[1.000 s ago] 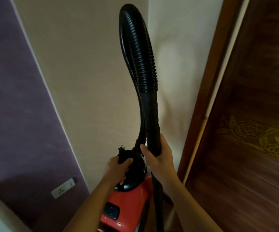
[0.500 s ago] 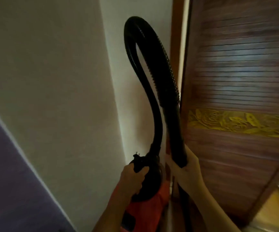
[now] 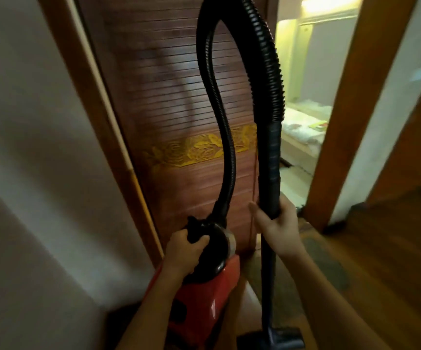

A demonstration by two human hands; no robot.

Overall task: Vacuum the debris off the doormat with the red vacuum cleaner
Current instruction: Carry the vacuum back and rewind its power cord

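Note:
The red vacuum cleaner hangs in front of me, carried off the floor. My left hand grips its black handle on top. A ribbed black hose loops up from the body and comes down into a dark rigid tube. My right hand grips that tube at mid height. The floor nozzle shows at the bottom edge. A dark doormat lies on the wooden floor to the right of my right arm; debris on it cannot be made out.
A slatted brown wooden door with a gold flower band stands straight ahead. A pale wall fills the left. To the right, a wooden door frame opens onto a lit room with a bed. Wooden floor spreads right.
The view has swung right: the purple wall has left the frame, and the door, the lit doorway and the floor have come in. Both hands keep their holds on the vacuum.

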